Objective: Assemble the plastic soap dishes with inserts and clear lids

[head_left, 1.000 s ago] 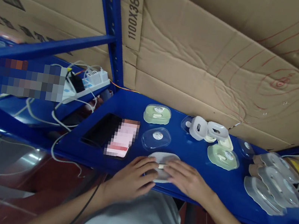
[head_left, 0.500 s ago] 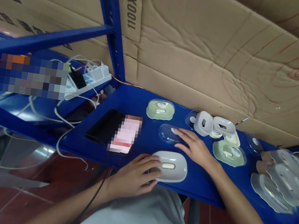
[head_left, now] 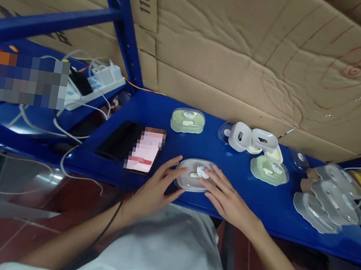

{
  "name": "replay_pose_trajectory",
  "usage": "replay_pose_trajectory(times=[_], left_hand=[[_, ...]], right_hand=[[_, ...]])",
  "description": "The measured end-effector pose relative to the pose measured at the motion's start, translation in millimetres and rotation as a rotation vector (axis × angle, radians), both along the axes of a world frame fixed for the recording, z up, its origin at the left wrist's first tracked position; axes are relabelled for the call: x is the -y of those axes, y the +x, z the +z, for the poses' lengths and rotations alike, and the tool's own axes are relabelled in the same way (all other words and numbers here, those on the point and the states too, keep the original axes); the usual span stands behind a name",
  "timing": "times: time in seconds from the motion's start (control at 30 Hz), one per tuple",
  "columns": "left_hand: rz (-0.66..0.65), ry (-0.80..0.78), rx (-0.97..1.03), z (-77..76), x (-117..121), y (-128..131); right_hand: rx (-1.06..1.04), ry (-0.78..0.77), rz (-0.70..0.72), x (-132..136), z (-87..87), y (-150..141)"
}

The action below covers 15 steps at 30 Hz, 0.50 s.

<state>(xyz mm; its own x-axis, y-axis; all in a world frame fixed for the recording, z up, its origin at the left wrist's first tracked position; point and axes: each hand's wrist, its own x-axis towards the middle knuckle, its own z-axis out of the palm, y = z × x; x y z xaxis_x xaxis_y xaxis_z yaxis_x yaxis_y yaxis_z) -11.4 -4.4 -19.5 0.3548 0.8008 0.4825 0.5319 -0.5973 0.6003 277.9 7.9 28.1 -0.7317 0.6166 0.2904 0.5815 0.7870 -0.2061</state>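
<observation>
A white oval case with a clear lid [head_left: 193,175] lies at the near edge of the blue shelf [head_left: 225,197]. My left hand [head_left: 155,187] rests against its left side, fingers spread and open. My right hand [head_left: 223,197] lies on its right side, fingers stretched flat over the clear lid near its round white sticker. Neither hand grips the case; both press on or steady it.
A dark phone [head_left: 130,146] lies left of the case. Behind are a green lidded case [head_left: 187,120], two white parts [head_left: 251,140] and a green case [head_left: 269,170]. Clear lids [head_left: 329,199] are stacked at the right. A power strip with cables [head_left: 94,85] sits far left. Cardboard walls the back.
My right hand reached back to the clear lid, brought it forward and set it on the white case. My left hand stayed at the case's left side, its fingers now spread.
</observation>
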Motion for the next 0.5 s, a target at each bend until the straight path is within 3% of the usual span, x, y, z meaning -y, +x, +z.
replay_pose_trajectory(times=[0.13, 0.27, 0.5], left_hand=[[-0.005, -0.039, 0.012, -0.9, -2, -1], [0.019, -0.042, 0.047, -1.4, -3, -1], [0.04, -0.061, -0.049, -6.5, -2, 0]], right_hand=[[0.044, 0.014, 0.069, -7, 4.4, 1], [0.089, 0.005, 0.047, -9, 6.9, -2], [0.101, 0.083, 0.009, -12, -7.7, -9]])
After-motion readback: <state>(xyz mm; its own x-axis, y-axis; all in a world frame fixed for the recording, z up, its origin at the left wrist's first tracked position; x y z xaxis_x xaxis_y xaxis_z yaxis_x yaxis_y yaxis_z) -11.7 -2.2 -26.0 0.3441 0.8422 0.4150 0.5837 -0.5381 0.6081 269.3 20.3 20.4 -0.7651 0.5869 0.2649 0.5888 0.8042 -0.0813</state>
